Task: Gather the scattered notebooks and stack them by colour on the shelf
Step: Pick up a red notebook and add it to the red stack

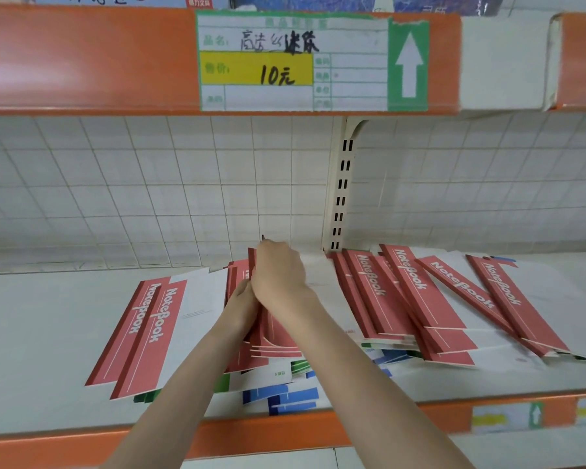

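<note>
Shelf [41,333]: white deck, orange front lip, tiled wall behind. Left end of the deck bare from the back wall to the front edge; widest open room there.

Two red notebooks [139,336] lie flat left of centre, overlapped, spines slanting toward the front-left, near corners just short of the front edge. A green notebook [146,396] shows at their near corner.

Centre: left hand [242,304] and right hand [278,272] meet on a held red bundle [268,336], tilted up off the deck, its far end toward the back wall. Right grip curled over the bundle's top edge; left grip narrow, fingers pressed on its left side. Forearms cross the front lip.

Under and in front of the bundle: blue notebooks [285,399], fanned, reaching the front edge.

Right of the slotted upright [340,184]: a loose fan of red notebooks [416,296], leaning and overlapping from the back wall toward the front, blue and green edges beneath. Narrow bare strip between the fan and the front lip.

Price label [291,62] on the upper shelf edge
</note>
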